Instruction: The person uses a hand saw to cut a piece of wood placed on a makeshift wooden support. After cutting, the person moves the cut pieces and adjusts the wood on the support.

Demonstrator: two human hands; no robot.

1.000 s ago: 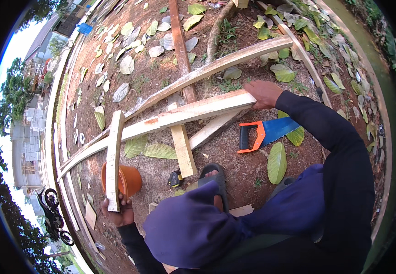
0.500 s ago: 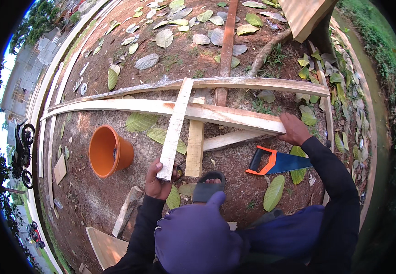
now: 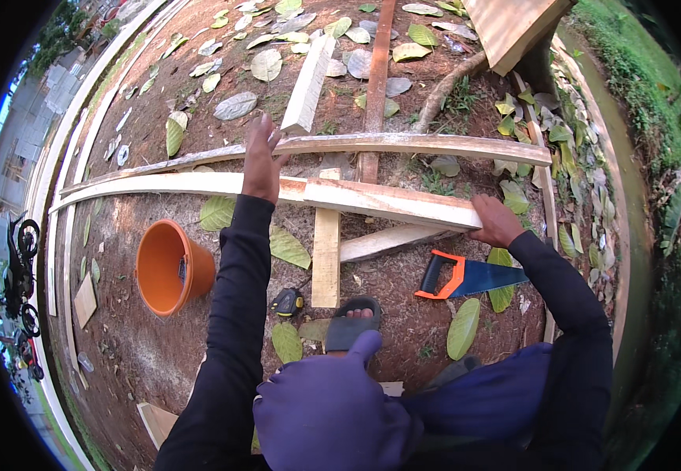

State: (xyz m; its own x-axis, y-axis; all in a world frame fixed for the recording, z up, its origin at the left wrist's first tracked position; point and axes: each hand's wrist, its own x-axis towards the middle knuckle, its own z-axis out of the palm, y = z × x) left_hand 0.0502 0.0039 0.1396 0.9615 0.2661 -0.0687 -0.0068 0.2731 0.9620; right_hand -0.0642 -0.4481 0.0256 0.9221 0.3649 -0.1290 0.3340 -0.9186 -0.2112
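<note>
My left hand (image 3: 260,161) is stretched out over the long pale beam (image 3: 175,183), its fingers apart and empty. Just beyond its fingertips is a short wooden batten (image 3: 309,86); I cannot tell whether it is in the air or on the ground. My right hand (image 3: 497,222) grips the right end of a length of timber (image 3: 395,204), whose left end overlaps or meets the long beam. Below that hand a handsaw (image 3: 466,276) with an orange and black handle lies on the soil. A black and yellow tape measure (image 3: 287,302) lies near my sandalled foot.
Another long beam (image 3: 419,143) runs across behind. A short board (image 3: 326,267) lies crosswise under the timber. An orange bucket (image 3: 174,267) stands at left. A thick board (image 3: 513,31) leans by a trunk at upper right, and large leaves litter the soil.
My left hand has let go of the short batten and reached forward. The batten has moved away, past the beams. The tape measure is now in plain sight. My right hand keeps its grip.
</note>
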